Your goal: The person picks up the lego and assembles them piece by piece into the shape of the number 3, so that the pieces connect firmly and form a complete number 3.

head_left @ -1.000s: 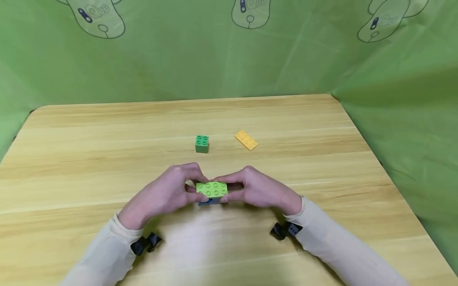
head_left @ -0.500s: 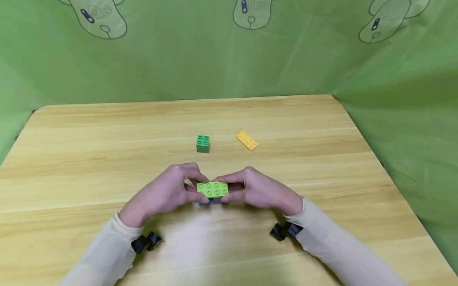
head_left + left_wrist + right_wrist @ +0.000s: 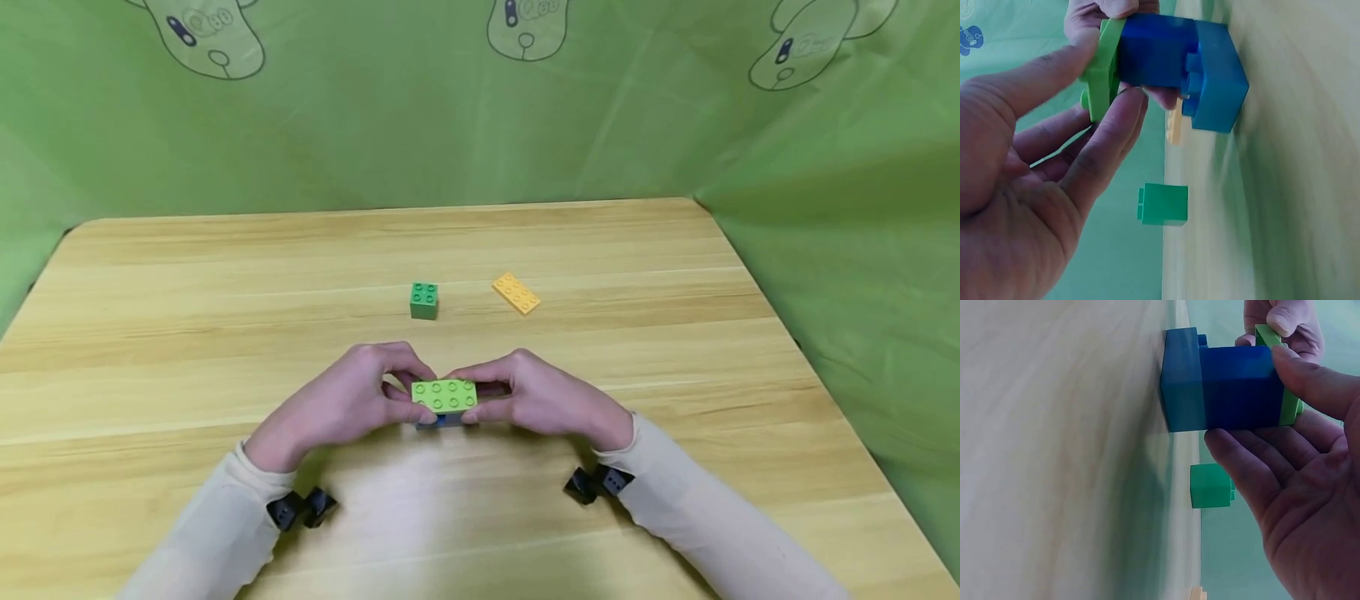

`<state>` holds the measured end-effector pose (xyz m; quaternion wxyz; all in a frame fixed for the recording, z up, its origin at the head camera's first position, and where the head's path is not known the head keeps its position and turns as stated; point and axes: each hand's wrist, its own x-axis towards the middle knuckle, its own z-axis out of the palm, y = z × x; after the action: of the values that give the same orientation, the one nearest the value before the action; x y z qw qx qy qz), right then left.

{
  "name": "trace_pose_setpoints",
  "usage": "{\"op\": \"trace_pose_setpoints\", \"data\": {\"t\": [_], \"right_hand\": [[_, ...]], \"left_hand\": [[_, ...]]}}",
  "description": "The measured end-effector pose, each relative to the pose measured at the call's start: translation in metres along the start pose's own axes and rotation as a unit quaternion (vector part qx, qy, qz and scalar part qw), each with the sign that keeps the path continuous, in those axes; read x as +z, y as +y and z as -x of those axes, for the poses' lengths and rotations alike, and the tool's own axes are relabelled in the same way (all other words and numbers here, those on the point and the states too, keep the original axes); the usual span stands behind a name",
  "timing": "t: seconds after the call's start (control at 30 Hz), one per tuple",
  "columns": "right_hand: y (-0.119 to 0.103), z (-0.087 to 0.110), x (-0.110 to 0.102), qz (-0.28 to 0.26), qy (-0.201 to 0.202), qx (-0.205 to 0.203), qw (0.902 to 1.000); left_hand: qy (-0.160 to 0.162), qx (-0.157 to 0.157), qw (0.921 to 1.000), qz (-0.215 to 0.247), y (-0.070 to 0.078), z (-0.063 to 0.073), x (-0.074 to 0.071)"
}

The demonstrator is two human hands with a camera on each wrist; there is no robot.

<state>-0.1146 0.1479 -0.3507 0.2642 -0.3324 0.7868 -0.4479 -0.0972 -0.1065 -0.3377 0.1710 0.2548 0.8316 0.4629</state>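
Note:
A small stack of toy building bricks stands on the table between both hands. At its bottom is a medium-blue brick [image 3: 1222, 81]; a darker blue brick [image 3: 1241, 387] sits on it, and a flat lime-green plate [image 3: 444, 395] with studs on top lies uppermost. In the left wrist view, one end of the plate overhangs the dark blue brick. My left hand [image 3: 348, 398] pinches that overhanging end between thumb and fingers. On the opposite end, my right hand [image 3: 551, 400] grips the plate and the dark blue brick, thumb on the near side, fingers on the far side.
Beyond the hands, a green square brick [image 3: 423, 302] stands on the wooden table [image 3: 225, 333]. To its right lies a flat yellow-orange plate [image 3: 516, 293], set at an angle. A green curtain [image 3: 420, 133] surrounds the table's back and sides.
Both hands keep the same hold on the stack, which stays in place. The left wrist has shifted very slightly to the left.

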Motion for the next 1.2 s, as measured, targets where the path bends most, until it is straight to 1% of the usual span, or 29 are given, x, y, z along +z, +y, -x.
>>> {"op": "trace_pose_setpoints", "data": {"t": [0.07, 0.13, 0.3, 0.4, 0.5, 0.63, 0.7, 0.8, 0.9, 1.0, 1.1, 1.2], "right_hand": [[0.000, 0.000, 0.000, 0.004, 0.002, 0.000, 1.0000], [0.000, 0.000, 0.000, 0.012, 0.005, 0.003, 0.9999], [0.000, 0.001, 0.001, 0.020, 0.008, 0.017, 0.9996], [-0.001, 0.001, 0.001, 0.022, 0.008, 0.024, 0.9994], [-0.002, 0.002, 0.001, 0.023, 0.008, 0.026, 0.9994], [-0.002, 0.002, 0.001, 0.025, 0.008, 0.027, 0.9993], [-0.002, 0.002, 0.000, 0.029, 0.008, 0.027, 0.9992], [-0.001, 0.003, 0.001, 0.033, 0.011, 0.026, 0.9990], [-0.001, 0.004, 0.001, 0.032, 0.009, 0.028, 0.9991], [-0.001, 0.004, 0.001, 0.031, 0.007, 0.031, 0.9990], [-0.002, 0.003, 0.001, 0.030, 0.005, 0.035, 0.9989], [-0.002, 0.002, 0.001, 0.032, 0.005, 0.033, 0.9989]], "left_hand": [[0.005, 0.007, 0.9999, 0.011, 0.000, 0.000, -0.003], [0.018, 0.016, 0.9995, 0.022, -0.001, 0.000, -0.007], [0.069, 0.023, 0.9971, 0.022, -0.002, 0.000, -0.018], [0.094, 0.026, 0.9950, 0.021, -0.001, -0.001, -0.021], [0.105, 0.032, 0.9933, 0.037, -0.002, -0.004, -0.022], [0.114, 0.028, 0.9908, 0.068, -0.006, -0.007, -0.024], [0.125, 0.027, 0.9884, 0.083, -0.008, -0.009, -0.025], [0.144, 0.029, 0.9847, 0.093, -0.010, -0.014, -0.026], [0.159, 0.025, 0.9831, 0.087, -0.014, -0.019, -0.027], [0.161, 0.021, 0.9839, 0.075, -0.018, -0.023, -0.029], [0.167, 0.032, 0.9841, 0.051, -0.021, -0.028, -0.033], [0.179, 0.047, 0.9823, 0.028, -0.025, -0.032, -0.039]]}}
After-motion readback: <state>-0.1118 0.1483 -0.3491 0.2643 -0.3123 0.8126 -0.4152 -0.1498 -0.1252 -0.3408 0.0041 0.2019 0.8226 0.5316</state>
